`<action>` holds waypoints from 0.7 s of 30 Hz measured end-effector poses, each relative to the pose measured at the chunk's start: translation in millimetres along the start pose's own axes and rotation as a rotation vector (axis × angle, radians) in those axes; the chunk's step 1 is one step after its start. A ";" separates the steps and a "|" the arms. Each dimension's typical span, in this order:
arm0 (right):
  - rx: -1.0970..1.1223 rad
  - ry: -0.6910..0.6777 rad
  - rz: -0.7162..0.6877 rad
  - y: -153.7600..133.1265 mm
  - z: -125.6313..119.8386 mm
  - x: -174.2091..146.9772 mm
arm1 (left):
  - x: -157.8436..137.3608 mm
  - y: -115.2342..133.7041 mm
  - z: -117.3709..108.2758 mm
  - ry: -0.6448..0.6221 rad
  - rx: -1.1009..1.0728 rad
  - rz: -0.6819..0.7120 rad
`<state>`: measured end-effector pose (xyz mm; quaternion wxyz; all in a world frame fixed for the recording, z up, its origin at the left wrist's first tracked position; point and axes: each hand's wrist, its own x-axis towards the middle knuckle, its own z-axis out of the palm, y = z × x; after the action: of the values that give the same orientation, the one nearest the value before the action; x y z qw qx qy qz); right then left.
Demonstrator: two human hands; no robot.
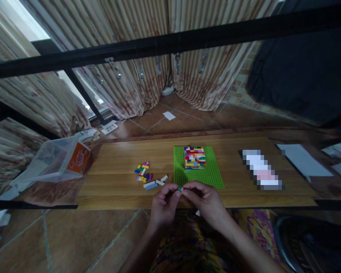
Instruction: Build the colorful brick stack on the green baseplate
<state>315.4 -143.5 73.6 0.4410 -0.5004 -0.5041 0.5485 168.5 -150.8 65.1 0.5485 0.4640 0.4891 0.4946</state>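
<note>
My left hand point(165, 203) and my right hand point(204, 199) meet at the table's near edge, just in front of the green baseplate point(199, 179). Pinched between their fingertips are small toy bricks point(180, 189), with green, pink and a bit of yellow showing. Fingers partly hide them, so I cannot tell how many there are or whether they are joined. On the baseplate stands a multicoloured block built of bricks point(194, 157). Left of the baseplate lie loose coloured bricks point(142, 171), and nearer to me some white and blue long bricks point(150, 185).
The wooden table point(116, 155) runs across the view. At its left end a clear plastic bin point(57, 159) with an orange label stands lower down. A blurred-out flat object point(261, 170) lies on the right, with white paper point(304, 160) beyond. A dark metal bar point(147, 47) crosses above.
</note>
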 end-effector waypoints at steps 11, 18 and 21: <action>0.046 0.010 -0.009 -14.5 -5.3 -8.0 | -4.1 16.7 7.4 -0.083 0.149 0.042; 0.286 0.158 0.131 1.2 -12.8 -0.8 | 3.6 -2.5 -0.7 -0.108 0.180 0.018; 0.108 0.359 -0.005 6.8 -40.6 17.0 | 8.6 -21.4 -8.3 -0.074 0.281 0.021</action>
<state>354.0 -122.8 65.4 0.5517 -0.5647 -0.3883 0.4754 162.4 -143.7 42.4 0.4906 0.5593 0.5282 0.4092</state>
